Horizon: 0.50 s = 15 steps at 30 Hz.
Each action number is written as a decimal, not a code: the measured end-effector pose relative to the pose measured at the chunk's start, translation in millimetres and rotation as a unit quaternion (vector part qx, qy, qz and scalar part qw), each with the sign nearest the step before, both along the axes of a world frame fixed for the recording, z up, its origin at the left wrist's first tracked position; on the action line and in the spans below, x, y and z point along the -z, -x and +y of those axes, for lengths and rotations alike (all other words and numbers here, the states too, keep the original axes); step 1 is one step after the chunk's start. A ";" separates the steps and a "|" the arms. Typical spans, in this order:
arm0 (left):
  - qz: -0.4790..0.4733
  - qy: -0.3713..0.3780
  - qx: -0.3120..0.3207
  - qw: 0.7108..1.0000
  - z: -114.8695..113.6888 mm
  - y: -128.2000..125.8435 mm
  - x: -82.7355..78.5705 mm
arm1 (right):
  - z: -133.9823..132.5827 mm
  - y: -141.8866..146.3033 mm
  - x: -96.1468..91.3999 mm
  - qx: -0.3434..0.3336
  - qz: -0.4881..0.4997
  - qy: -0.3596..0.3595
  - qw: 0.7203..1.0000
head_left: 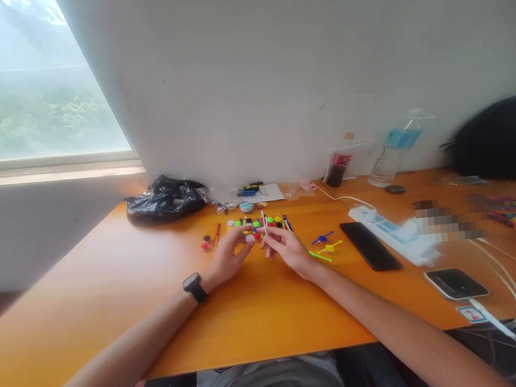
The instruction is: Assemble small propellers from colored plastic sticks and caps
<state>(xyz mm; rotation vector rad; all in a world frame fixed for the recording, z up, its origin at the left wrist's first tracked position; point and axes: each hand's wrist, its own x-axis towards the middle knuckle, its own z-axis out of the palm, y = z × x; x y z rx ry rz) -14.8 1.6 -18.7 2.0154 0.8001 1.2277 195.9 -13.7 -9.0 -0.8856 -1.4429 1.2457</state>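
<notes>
My left hand [227, 254], with a dark watch [194, 286] on its wrist, pinches a small white round plastic piece [250, 238] between thumb and fingers. Close beside it, my right hand [288, 250] is closed on a thin white plastic stick [264, 222] that points upward. Small caps and sticks in several colours lie just behind both hands, partly hidden by them. A red cap [206, 246] and a brown stick [217, 234] lie left of my left hand. Right of my right hand are blue [322, 238], yellow [329, 247] and green [321, 257] plastic pieces with arms.
A black phone [370, 246] and a white power strip [392, 232] lie to the right, with cables near a second device [456, 284]. Along the wall are a black plastic bag [165, 201], a paper sheet [270, 192], a water bottle [393, 153] and a black bag [499, 140].
</notes>
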 end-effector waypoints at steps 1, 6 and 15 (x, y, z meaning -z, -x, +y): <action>-0.013 0.013 0.006 1.000 1.5 -0.1 1.0 | -0.1 0.1 1.1 0.001 -0.007 -0.004 1.000; -0.072 0.071 0.027 0.995 5.1 2.1 3.1 | -6.1 2.1 3.2 -0.029 -0.123 -0.043 0.991; -0.041 0.103 0.025 0.994 1.9 6.5 -0.3 | -6.8 1.2 8.1 0.008 -0.252 -0.198 0.947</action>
